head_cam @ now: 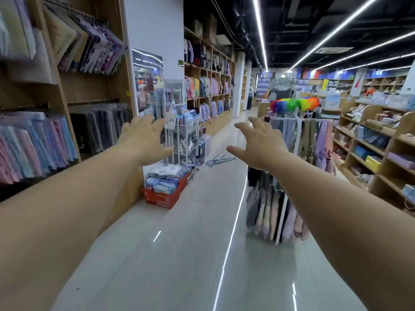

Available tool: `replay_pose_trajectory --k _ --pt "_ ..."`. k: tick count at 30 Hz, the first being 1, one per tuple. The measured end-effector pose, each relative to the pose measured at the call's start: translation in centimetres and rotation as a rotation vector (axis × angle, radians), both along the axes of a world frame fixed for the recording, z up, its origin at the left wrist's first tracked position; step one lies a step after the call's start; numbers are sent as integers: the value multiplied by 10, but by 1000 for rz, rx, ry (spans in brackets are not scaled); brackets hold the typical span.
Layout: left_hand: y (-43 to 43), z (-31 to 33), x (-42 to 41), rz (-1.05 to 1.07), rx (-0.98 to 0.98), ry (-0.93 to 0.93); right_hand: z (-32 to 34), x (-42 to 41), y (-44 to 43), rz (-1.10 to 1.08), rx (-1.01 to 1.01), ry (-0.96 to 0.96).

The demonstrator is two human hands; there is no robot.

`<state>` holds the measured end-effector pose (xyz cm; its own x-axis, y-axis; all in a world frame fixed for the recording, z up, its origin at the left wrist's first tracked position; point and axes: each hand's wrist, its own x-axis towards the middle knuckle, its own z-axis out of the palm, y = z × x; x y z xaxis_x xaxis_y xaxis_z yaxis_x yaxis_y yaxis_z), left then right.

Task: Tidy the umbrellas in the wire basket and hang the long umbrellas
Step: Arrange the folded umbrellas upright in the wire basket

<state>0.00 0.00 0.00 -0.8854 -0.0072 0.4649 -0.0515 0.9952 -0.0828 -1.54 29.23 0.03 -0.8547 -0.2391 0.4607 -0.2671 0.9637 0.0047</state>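
Note:
A white wire basket rack stands down the aisle on the left, with folded umbrellas inside it. Long umbrellas lie on the floor just to its right. My left hand is stretched out ahead, fingers spread, holding nothing, and partly covers the rack's left side. My right hand reaches forward too, fingers apart and slightly bent, empty. Both hands are well short of the rack.
A red plastic basket of packaged goods sits on the floor before the rack. A display stand hung with fabric bags is on the right. Wooden shelves line the left wall. The grey tiled aisle runs ahead.

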Motion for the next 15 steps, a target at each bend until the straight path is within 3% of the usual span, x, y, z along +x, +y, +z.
replay_pose_trajectory --k 15 --pt "-87 -57 -241 -4 -16 -259 -64 -241 -101 -54 76 -195"
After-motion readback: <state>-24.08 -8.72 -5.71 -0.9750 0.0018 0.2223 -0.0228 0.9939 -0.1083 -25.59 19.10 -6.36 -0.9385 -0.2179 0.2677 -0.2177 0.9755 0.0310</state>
